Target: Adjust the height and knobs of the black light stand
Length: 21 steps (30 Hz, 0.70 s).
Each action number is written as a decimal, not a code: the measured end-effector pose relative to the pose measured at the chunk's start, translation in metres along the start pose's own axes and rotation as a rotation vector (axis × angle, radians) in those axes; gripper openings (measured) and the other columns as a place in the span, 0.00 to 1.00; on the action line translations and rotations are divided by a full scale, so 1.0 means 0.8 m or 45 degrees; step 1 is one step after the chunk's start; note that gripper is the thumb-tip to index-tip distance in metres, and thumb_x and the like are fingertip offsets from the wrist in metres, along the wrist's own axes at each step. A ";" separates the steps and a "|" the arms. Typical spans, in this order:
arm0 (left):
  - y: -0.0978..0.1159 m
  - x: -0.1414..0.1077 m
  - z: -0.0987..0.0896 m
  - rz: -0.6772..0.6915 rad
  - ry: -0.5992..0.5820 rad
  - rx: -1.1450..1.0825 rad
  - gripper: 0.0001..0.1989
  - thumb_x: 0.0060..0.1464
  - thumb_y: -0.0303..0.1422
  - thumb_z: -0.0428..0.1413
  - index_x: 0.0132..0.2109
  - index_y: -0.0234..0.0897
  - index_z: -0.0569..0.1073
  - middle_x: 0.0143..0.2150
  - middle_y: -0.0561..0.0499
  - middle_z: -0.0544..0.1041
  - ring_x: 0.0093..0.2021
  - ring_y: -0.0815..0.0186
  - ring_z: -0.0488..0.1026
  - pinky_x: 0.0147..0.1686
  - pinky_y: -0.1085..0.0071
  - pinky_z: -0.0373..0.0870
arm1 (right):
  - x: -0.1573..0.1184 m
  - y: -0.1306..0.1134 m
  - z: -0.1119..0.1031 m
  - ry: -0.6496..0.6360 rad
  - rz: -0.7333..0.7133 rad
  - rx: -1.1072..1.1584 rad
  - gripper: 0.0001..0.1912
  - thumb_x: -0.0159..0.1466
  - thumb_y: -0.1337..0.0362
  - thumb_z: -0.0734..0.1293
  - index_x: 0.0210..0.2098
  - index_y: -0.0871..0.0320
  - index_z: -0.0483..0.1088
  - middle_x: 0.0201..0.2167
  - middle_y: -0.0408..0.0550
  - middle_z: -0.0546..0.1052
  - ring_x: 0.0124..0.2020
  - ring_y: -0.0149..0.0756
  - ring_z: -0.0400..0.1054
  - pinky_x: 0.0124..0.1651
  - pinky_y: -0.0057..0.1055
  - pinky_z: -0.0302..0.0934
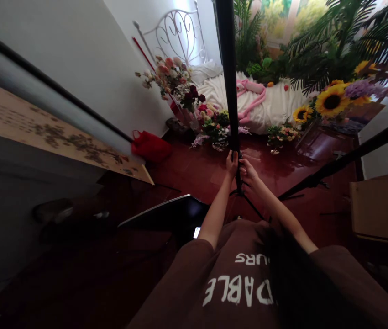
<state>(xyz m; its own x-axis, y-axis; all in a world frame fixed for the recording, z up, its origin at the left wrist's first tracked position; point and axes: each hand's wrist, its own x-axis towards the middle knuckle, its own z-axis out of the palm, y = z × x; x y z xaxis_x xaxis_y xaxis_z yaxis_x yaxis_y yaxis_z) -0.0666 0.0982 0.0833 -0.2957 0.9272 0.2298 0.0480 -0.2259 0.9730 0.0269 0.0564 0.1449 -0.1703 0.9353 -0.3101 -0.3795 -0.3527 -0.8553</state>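
A black light stand (230, 77) rises upright right in front of me, its thin legs spread on the floor below. My left hand (232, 163) is closed around the pole from its left side. On the other side, my right hand (248, 171) has its fingers bent together at the pole, near what looks like a dark clamp or knob. The fingers partly cover that fitting, so its shape is hard to make out. The top of the stand runs out of view.
Artificial flowers (175, 75), sunflowers (332, 101) and a white-draped bed (279, 107) lie ahead. A second black stand (348, 160) slants at right, above a cardboard box (382, 205). At left are a red bag (151, 146), a long printed panel (60, 132) and a dark flat panel (170, 214).
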 end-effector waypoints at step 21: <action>0.008 0.005 -0.004 0.068 0.075 0.031 0.38 0.51 0.68 0.48 0.48 0.38 0.74 0.47 0.41 0.79 0.48 0.61 0.76 0.53 0.64 0.70 | -0.037 -0.021 -0.049 -0.106 -0.921 -1.319 0.07 0.61 0.58 0.68 0.32 0.55 0.69 0.45 0.52 0.67 0.42 0.39 0.67 0.37 0.30 0.65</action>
